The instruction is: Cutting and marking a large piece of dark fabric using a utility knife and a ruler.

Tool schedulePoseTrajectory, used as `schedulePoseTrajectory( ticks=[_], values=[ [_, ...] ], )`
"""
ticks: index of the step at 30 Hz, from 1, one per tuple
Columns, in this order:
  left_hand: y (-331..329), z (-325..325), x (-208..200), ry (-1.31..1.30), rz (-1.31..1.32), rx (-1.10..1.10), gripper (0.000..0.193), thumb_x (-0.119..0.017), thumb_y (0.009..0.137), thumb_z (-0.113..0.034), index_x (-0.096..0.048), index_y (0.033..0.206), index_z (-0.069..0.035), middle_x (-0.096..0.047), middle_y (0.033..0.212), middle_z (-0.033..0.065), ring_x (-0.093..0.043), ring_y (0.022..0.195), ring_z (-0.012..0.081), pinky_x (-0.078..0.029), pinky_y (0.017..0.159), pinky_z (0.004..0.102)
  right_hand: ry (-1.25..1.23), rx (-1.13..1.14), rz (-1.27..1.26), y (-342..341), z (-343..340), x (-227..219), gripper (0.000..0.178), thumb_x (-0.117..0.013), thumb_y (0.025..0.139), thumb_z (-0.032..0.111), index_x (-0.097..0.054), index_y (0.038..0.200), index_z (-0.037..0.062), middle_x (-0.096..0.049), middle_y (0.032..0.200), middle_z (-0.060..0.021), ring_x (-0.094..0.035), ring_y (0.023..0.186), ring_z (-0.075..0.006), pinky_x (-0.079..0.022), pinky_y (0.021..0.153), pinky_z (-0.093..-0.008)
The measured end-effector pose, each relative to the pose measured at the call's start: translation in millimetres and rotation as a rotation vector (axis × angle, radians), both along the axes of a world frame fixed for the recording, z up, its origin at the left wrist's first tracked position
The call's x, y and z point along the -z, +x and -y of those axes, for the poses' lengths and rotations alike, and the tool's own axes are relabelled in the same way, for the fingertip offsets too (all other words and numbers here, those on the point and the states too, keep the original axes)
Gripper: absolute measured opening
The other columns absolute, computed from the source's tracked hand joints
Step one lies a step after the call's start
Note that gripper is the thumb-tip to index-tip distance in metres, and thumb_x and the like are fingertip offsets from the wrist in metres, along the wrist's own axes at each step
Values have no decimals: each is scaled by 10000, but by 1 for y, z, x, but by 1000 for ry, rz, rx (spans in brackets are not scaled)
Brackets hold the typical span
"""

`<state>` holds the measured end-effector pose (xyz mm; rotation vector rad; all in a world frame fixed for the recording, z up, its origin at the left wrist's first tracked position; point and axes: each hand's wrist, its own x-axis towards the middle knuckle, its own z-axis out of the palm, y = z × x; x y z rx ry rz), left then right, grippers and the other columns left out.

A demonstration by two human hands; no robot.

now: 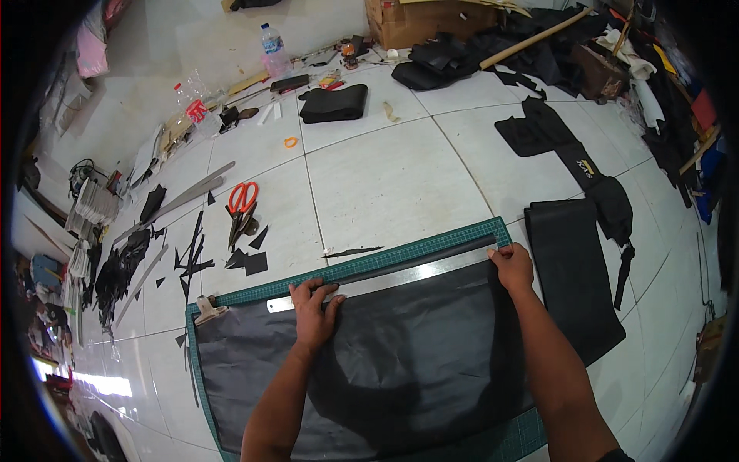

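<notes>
A long steel ruler (416,276) lies slantwise along the far edge of a black sheet (254,354), which is spread over a green cutting mat (265,291). My left hand (312,312) holds the ruler down near its left end, fingers bent over it and thumb on the near side. At the ruler's right end, my right hand (514,268) pinches it by the mat's far right corner. A metal clip (208,310) grips the sheet and mat at the far left corner. Shadows of my arms darken the sheet.
Orange-handled scissors (243,202) and black scraps (255,262) lie beyond the mat. A folded black strip (573,277) sits to its right, beside a black strapped piece (585,165). Bottles (273,50) and a black roll (333,103) are near the wall.
</notes>
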<state>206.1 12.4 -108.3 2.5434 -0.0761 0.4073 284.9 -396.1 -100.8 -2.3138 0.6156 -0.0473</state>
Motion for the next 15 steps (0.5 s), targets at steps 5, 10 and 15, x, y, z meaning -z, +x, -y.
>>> schedulePoseTrajectory(
  ticks=[5,10,15],
  values=[
    [0,4,0,-18,-33,10,258,-775,813,-236,-724,1038,-119,-557,1157,134,-534,1168,307,-183,1152,624,-43,3,-4,-1,4,4,357,-789,794,364,-650,896,51,-697,865,-78,-675,814,-260,-509,734,-387],
    [0,4,-2,-22,-39,10,264,-781,807,-240,-726,1035,-118,-557,1150,134,-534,1165,310,-185,1146,639,-58,-19,20,-3,5,0,365,-786,797,361,-646,913,45,-689,854,-76,-669,795,-252,-508,728,-386],
    [0,2,-1,-36,-29,-2,272,-786,800,-239,-725,1038,-123,-556,1144,135,-531,1168,313,-192,1142,642,-109,-66,99,-2,6,0,371,-754,832,363,-622,901,24,-657,909,-110,-642,853,-248,-496,758,-372]
  ],
)
